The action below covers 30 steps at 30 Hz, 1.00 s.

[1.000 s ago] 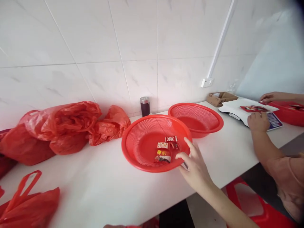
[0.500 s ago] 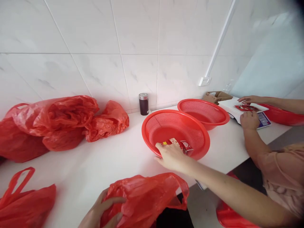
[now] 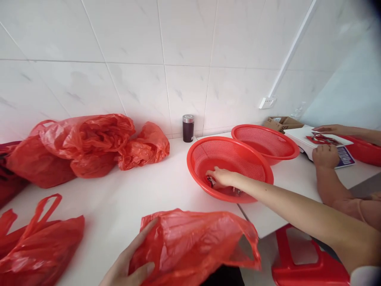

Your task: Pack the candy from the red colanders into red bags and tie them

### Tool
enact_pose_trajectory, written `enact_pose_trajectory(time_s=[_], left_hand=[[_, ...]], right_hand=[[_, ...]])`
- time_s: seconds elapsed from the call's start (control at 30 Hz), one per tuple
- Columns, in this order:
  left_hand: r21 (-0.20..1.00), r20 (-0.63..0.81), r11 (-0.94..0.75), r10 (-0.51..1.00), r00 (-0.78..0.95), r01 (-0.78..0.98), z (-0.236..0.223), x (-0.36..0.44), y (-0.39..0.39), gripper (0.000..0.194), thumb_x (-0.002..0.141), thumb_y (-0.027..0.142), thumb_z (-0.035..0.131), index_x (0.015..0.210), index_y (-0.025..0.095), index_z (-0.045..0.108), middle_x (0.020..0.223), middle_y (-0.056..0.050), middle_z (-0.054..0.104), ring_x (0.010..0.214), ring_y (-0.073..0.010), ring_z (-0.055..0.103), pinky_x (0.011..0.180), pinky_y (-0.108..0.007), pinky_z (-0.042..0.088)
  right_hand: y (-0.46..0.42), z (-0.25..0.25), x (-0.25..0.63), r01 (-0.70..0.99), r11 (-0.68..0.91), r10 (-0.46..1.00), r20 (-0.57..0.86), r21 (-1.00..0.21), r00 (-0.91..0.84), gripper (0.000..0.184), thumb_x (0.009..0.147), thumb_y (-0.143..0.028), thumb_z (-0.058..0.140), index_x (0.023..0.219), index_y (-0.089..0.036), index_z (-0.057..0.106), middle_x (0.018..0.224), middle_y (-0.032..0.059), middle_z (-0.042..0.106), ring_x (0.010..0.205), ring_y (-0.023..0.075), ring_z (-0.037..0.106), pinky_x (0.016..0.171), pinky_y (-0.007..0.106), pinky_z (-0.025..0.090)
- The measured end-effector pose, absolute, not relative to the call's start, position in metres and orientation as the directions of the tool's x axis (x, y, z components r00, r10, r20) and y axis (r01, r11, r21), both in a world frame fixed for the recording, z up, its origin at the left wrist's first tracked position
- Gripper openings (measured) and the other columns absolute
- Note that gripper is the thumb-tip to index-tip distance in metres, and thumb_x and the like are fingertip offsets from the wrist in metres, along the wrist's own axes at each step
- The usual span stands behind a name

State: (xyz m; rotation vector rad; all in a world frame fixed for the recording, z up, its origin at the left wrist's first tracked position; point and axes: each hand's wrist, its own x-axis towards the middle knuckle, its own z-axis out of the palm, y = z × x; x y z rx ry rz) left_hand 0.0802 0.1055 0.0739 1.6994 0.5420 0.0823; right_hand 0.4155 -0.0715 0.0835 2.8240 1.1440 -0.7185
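Note:
My left hand [image 3: 133,254] grips the side of a red plastic bag [image 3: 193,242] at the table's front edge, thumb apart from the fingers and the bag's mouth spread. My right hand [image 3: 222,176] reaches down into the nearer red perforated plastic basket [image 3: 193,167]. Its fingers curl around a small shiny packet [image 3: 210,181] near the basket's left inner wall. More small packets [image 3: 236,191] lie partly hidden under my wrist. What else is beneath the palm is hidden.
Full red bags [image 3: 89,147] line the wall at left; another bag [image 3: 44,246] stands in front. Behind the basket are a dark tumbler [image 3: 188,129] and a second red basket [image 3: 268,139]. At right, a co-worker's hands [image 3: 326,155] rest by a scale [image 3: 297,139]. A red stool [image 3: 309,270] stands below.
My right hand has gone lower into the basket, its fingers closing in, and now covers packets that showed before. My left hand still holds the bag, whose mouth is spread wider. The view has shifted left.

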Motion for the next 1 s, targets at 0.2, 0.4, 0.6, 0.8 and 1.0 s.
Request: enact_pose_trajectory(time_s=[0.2,0.4,0.6,0.8,1.0], left_hand=[[0.907,-0.210,-0.254,0.420,0.883,0.337,0.054,0.091,0.117,0.081,0.081,0.043,0.061,0.151,0.024,0.025,0.153,-0.006,0.035,0.140,-0.0284,0.030,0.115,-0.046,0.023],[0.936,-0.228,-0.177,0.349,0.909,0.303,0.057,0.108,0.114,0.088,0.081,0.035,0.062,0.153,0.022,0.014,0.157,-0.008,0.025,0.141,-0.0274,0.030,0.115,-0.043,0.024],[0.957,-0.250,-0.085,0.239,0.938,0.277,0.062,0.126,0.103,0.092,0.078,0.020,0.060,0.152,0.031,0.008,0.142,-0.007,0.050,0.116,-0.0268,0.058,0.092,-0.037,0.051],[0.930,-0.167,-0.244,0.384,0.908,0.274,0.064,0.123,0.110,0.089,0.074,0.016,0.053,0.152,0.034,0.014,0.148,-0.008,0.042,0.090,-0.0180,0.066,0.070,-0.025,0.053],[0.813,-0.092,-0.434,0.562,0.822,0.388,0.059,0.112,0.115,0.074,0.083,0.027,0.046,0.150,0.036,0.015,0.141,-0.007,0.050,0.061,-0.0085,0.056,0.065,-0.026,0.049]], right_hand=[[-0.078,0.107,0.446,0.616,-0.731,0.681,-0.242,-0.294,0.691,0.028,0.075,-0.012,0.061,0.102,-0.014,0.058,0.105,0.0128,0.056,0.085,0.0202,0.060,0.070,0.028,0.045],[-0.079,0.170,0.380,0.463,-0.283,0.900,-0.067,-0.840,0.430,0.042,0.089,-0.036,0.055,0.126,-0.022,0.041,0.092,0.0029,0.061,0.072,0.0118,0.060,0.066,0.024,0.050],[-0.047,0.122,0.282,0.713,-0.207,0.975,-0.199,-0.670,0.096,0.040,0.077,-0.028,0.066,0.116,-0.024,0.055,0.115,0.0057,0.057,0.090,0.0187,0.059,0.073,0.029,0.049],[-0.038,0.082,0.278,0.883,-0.306,0.937,-0.276,-0.357,0.214,0.060,0.082,-0.018,0.055,0.140,-0.022,0.041,0.154,0.0162,0.017,0.134,0.0395,0.031,0.095,0.051,0.043],[-0.074,0.158,0.340,0.765,-0.239,0.956,-0.006,-0.598,0.294,0.053,0.089,-0.040,0.054,0.139,-0.035,0.040,0.139,0.0021,0.047,0.122,0.0196,0.050,0.100,0.032,0.042]])
